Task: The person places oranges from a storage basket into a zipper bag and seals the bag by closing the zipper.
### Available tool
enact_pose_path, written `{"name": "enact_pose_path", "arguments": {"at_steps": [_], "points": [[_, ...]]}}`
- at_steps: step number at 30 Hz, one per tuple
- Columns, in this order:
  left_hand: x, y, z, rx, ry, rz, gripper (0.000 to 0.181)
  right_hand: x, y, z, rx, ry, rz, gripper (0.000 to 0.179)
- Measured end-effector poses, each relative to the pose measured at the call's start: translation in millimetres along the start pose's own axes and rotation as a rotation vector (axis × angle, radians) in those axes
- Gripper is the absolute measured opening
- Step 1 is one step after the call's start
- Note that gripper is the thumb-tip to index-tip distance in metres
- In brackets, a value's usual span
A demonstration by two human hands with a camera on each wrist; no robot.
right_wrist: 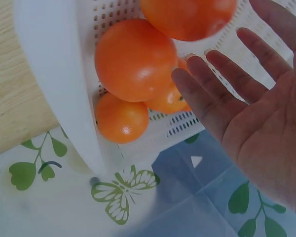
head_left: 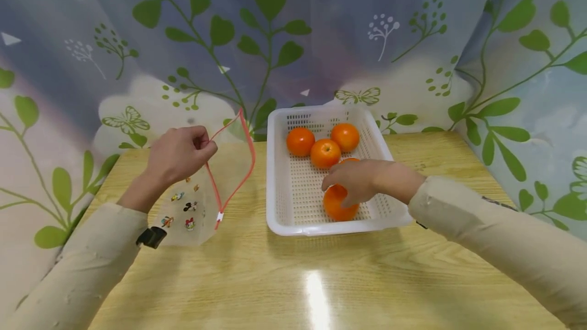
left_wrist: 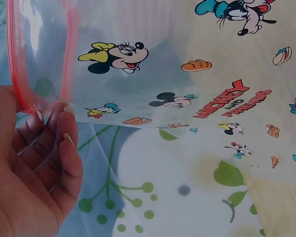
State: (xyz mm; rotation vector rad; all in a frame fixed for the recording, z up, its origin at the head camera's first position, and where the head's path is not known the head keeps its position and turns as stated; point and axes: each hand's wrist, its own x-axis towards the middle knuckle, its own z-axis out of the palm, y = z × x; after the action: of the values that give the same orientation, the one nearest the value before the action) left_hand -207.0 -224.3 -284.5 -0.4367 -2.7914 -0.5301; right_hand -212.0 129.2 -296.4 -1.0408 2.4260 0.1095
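Left hand (head_left: 181, 152) curls its thumb and fingers onto the upper edge of a see-through bag (head_left: 197, 200), which hangs below and to the right of that hand. Just right of its fingers, the left wrist view gives red lettering (left_wrist: 232, 101) that reads "MICKEY AND FRIENDS", among printed cartoon heads, one a mouse with a yellow bow (left_wrist: 113, 58), and small foods such as a bread loaf (left_wrist: 196, 65). Red closure strips (head_left: 253, 157) stand parted at the mouth, to the right of the left hand, with a white slider (head_left: 220, 216) at their lower end.

Right hand (head_left: 355, 180) has its fingers spread apart, reaching into a white slotted basket (head_left: 272, 172). Five orange fruits lie in it: one (head_left: 337, 202) directly beneath that hand's thumb and fingers, one (head_left: 350, 160) mostly hidden behind the hand, and three (head_left: 325, 153) grouped beyond the fingertips. Whether skin meets fruit cannot be told. Under both hands, bag and basket are on a wood-grain table (head_left: 257, 289); a leaf-patterned cloth (head_left: 321, 29) hangs beyond them.
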Motion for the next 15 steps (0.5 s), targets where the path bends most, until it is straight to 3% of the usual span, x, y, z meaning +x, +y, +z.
{"name": "enact_pose_path", "arguments": {"at_steps": [6,15], "points": [[1.1,0.4,1.6,0.0,-0.007,-0.003,0.016,5.0,-2,8,0.014,-0.063,0.026,0.054],[4.7,3.6,6.0,-0.002,-0.018,-0.034,0.016,11.3,-14,17,-0.072,-0.03,0.02,0.059]]}}
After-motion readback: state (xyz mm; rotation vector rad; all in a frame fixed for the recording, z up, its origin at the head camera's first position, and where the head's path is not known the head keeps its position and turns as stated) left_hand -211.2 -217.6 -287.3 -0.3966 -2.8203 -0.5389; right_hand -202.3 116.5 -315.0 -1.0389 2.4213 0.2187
